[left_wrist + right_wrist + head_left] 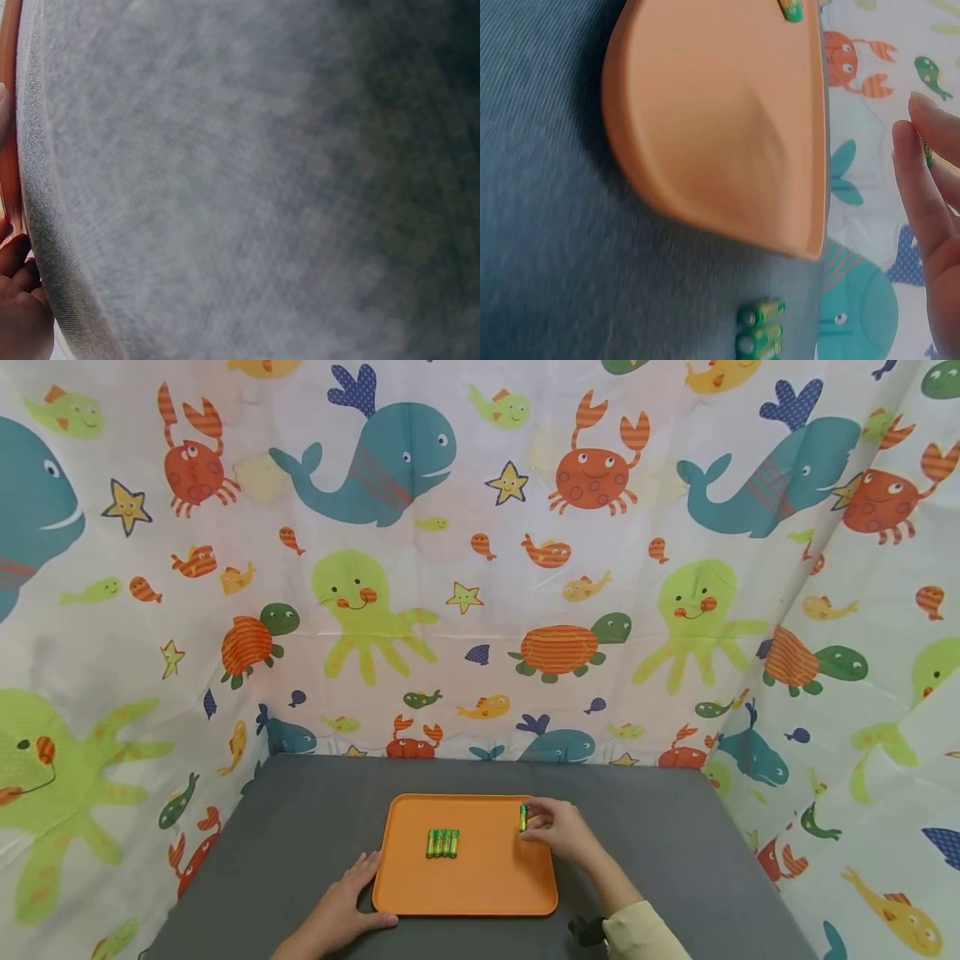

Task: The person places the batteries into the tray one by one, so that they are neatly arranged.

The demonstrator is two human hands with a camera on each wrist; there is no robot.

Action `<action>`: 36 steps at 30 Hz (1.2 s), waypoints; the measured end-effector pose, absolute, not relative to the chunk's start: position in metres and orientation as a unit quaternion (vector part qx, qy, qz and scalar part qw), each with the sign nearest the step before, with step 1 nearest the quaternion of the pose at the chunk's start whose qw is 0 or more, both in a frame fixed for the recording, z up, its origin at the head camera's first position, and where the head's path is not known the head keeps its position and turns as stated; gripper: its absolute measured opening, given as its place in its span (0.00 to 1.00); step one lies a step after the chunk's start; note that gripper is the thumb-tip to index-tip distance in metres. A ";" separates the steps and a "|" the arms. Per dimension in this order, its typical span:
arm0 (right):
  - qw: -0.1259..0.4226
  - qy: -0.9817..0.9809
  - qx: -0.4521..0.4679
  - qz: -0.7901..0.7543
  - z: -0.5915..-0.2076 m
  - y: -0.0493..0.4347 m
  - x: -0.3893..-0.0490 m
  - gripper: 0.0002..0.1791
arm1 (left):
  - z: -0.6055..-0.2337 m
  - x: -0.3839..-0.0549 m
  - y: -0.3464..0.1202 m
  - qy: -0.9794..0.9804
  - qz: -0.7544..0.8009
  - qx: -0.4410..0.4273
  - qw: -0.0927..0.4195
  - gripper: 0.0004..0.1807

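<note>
Between the thumb and fingers of my right hand point(555, 828) a small green-and-yellow battery point(523, 818) is pinched upright, over the right part of an orange tray point(487, 885). In the right wrist view the fingers point(922, 202) cover most of that battery. Several matching batteries point(442, 843) lie side by side in a row on the tray's left half. My left hand point(341, 902) rests at the tray's near-left corner, fingers along the left rim and thumb at the front rim. The left wrist view catches only part of this hand point(22, 300) beside the tray's edge.
More green batteries point(761, 330) lie on the dark grey table point(315, 810) just outside the tray; the head view hides them. A white curtain point(465, 552) printed with sea animals surrounds the table at the back and both sides.
</note>
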State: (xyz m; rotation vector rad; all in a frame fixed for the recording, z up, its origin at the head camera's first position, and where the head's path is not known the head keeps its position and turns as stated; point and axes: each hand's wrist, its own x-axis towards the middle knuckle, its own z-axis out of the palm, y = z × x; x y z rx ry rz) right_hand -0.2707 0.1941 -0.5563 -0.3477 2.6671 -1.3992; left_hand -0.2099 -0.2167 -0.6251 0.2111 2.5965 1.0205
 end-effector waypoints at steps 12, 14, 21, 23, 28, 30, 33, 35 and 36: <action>0.085 0.867 -0.139 -0.472 -0.563 0.156 -0.277 0.30 | -0.624 -0.210 -0.216 0.916 0.356 0.071 0.170 0.64; 0.090 0.862 -0.143 -0.477 -0.564 0.150 -0.277 0.30 | -0.623 -0.211 -0.215 0.917 0.354 0.069 0.172 0.64; 0.092 0.865 -0.144 -0.471 -0.574 0.130 -0.279 0.29 | -0.623 -0.212 -0.215 0.920 0.346 0.064 0.174 0.64; 0.094 0.864 -0.134 -0.476 -0.578 0.125 -0.279 0.30 | -0.623 -0.212 -0.215 0.920 0.346 0.064 0.173 0.64; 0.104 0.855 -0.110 -0.496 -0.588 0.113 -0.282 0.29 | -0.624 -0.211 -0.216 0.919 0.349 0.065 0.172 0.64; 0.104 0.858 -0.109 -0.491 -0.591 0.109 -0.284 0.29 | -0.624 -0.211 -0.216 0.918 0.351 0.064 0.172 0.65; 0.108 0.861 -0.106 -0.485 -0.593 0.103 -0.284 0.29 | -0.624 -0.212 -0.214 0.918 0.351 0.061 0.172 0.65; 0.113 0.860 -0.103 -0.486 -0.594 0.100 -0.284 0.29 | -0.623 -0.212 -0.214 0.919 0.350 0.058 0.172 0.65; 0.117 0.859 -0.099 -0.488 -0.594 0.098 -0.284 0.30 | -0.623 -0.212 -0.213 0.919 0.350 0.057 0.171 0.65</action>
